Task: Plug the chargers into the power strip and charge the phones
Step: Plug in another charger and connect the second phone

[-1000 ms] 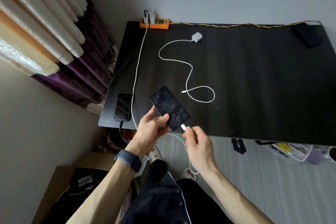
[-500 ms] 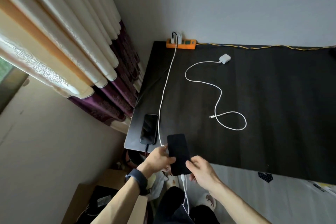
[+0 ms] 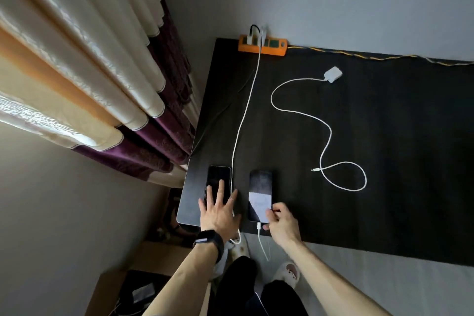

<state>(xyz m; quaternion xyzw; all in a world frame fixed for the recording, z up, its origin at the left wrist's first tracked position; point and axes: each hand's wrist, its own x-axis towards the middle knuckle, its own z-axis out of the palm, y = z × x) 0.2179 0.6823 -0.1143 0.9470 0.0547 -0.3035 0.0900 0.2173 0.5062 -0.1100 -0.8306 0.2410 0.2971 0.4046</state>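
— Under the left hand (image 3: 220,210), what's lying there?

— One dark phone (image 3: 218,182), flat on the black tabletop (image 3: 384,149) near its left front corner. That hand is spread, fingers apart, palm down, with the fingertips resting on the phone's near end. It grips nothing.

— And the right hand (image 3: 279,223)?

— Just beside it, to the right. Its fingertips pinch the near right corner of a second phone (image 3: 260,195), which also lies flat, screen catching some light. A white plug (image 3: 259,226) sits in that phone's near end, right by the thumb, and its cable drops off the tabletop edge toward the person's knees.

— Where does the long white cable (image 3: 243,115) go?

— From between the two hands it runs straight away from them, passing between the phones, up to the orange power strip (image 3: 263,45) at the far edge against the wall. Two chargers stand plugged in at the strip's left end.

— Anything else past the right hand?

— Farther out and to the right, a loose white charger (image 3: 333,74) lies on its side with its own cord (image 3: 325,136) snaking back toward the hand and ending in a loop, the connector free. Curtains (image 3: 102,72) hang off to the left of the left hand.
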